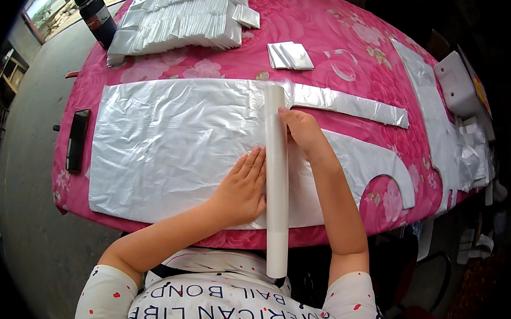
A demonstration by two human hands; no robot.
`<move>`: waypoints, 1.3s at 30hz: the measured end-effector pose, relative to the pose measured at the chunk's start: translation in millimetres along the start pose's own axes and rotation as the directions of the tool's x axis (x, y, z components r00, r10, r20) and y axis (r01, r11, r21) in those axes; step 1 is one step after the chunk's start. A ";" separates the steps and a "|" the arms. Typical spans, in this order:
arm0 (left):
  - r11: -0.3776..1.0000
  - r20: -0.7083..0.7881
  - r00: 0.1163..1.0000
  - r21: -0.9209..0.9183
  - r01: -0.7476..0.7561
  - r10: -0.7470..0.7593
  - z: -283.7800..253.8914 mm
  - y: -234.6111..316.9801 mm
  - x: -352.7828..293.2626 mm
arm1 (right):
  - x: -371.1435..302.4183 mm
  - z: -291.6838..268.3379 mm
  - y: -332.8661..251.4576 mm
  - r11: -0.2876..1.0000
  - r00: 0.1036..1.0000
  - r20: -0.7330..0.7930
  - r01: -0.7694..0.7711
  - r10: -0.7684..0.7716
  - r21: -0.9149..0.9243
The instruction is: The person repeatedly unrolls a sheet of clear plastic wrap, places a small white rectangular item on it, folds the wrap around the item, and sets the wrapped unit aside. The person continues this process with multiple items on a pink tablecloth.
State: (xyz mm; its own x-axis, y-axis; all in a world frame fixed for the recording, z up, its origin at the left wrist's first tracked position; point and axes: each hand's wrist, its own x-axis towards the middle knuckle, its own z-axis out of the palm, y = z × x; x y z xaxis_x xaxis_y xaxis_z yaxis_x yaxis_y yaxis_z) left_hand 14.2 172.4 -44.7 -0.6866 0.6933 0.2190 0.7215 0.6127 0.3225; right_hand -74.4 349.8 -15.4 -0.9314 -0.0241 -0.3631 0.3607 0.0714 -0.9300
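A stack of silvery-white plastic T-shirt bags (168,135) lies flat on the table, its handle strips pointing right. Across the bags lies a long pale tube (278,179), its near end sticking out past the table edge over my lap. My left hand (241,185) rests flat on the bags, fingers stretched out, right beside the tube's left side. With the thumb at the tube's edge, my right hand (301,129) grips it near its far end; its other fingers are curled and partly hidden.
A pink flowered cloth (312,21) covers the table. Beyond the bags are many folded plastic packets (182,21) and a smaller pile of packets (290,56). A dark jar (95,15) stands far left, a black phone (78,141) nearer. More bags (425,100) lie right, by a white container (459,85).
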 end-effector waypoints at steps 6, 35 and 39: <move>1.000 0.025 1.000 0.023 -0.004 0.003 -1.8 -1.0 -2.3 | 57.9 -49.7 8.9 0.459 0.980 -0.186 0.197 -0.068 0.867; 0.986 -0.117 0.991 0.161 -0.049 0.068 31.9 -6.7 2.0 | -25.2 282.8 14.7 0.338 0.517 0.681 0.856 -0.518 -0.392; 0.997 -0.053 0.998 0.069 -0.034 0.038 17.2 -4.9 -0.5 | -64.5 226.0 -54.9 0.416 0.400 0.916 0.837 -0.019 -0.356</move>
State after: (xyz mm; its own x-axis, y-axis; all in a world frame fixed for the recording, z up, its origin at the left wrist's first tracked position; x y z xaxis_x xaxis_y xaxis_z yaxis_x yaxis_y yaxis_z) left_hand 12.6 175.5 -62.2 -0.6626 0.6949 0.2794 0.7489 0.6134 0.2506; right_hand -23.2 122.0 46.0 -0.3349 -0.9248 -0.1806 -0.6463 0.3649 -0.6702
